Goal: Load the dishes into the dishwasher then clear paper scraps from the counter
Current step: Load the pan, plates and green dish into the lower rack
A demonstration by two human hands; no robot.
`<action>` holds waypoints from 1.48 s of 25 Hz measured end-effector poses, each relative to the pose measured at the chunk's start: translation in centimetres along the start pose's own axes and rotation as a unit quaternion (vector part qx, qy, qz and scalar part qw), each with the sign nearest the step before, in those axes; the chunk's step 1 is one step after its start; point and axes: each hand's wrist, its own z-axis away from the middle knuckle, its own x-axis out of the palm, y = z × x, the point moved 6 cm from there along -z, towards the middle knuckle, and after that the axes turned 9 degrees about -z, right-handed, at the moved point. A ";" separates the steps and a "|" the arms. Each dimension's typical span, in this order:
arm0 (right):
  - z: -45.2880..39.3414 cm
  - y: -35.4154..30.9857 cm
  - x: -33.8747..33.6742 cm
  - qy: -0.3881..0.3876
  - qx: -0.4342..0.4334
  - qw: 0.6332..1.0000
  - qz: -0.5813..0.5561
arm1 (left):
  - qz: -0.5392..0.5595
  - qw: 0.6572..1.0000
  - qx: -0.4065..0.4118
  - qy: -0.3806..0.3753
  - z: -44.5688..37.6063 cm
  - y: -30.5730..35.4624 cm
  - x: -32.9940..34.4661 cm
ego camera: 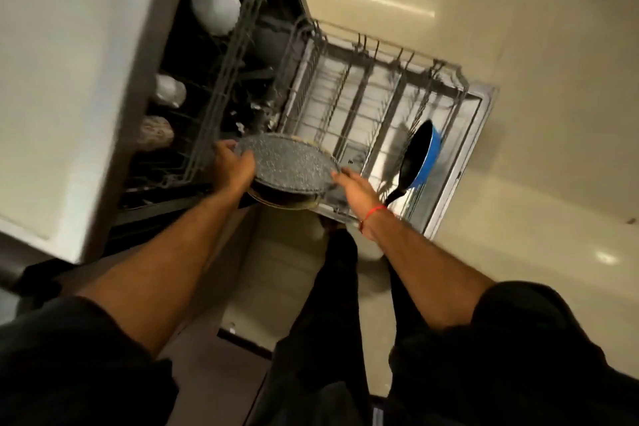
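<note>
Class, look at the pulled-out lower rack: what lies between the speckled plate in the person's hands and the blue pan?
In the head view, only bare rack wires lie between the speckled plate and the blue pan.
</note>
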 end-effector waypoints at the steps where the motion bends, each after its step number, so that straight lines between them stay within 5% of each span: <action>1: -2.5 0.7 0.1 0.008 0.003 1.000 -0.002 | -0.002 1.000 -0.003 -0.005 -2.4 0.0 1.6; 10: -17.1 4.4 1.2 0.022 0.008 1.000 -0.020 | -0.109 0.994 -0.013 0.004 -14.5 -1.4 10.7; 23: -18.6 3.0 1.4 0.052 -0.016 0.998 0.037 | -0.048 0.996 -0.056 0.051 -16.5 -0.9 10.9; 28: -18.3 3.1 1.4 0.021 -0.010 0.998 0.051 | -0.021 0.997 -0.076 0.014 -18.3 -2.6 11.7; 37: -18.1 3.3 1.2 0.008 -0.019 0.998 0.052 | -0.029 0.999 0.001 -0.026 -15.7 -1.9 13.5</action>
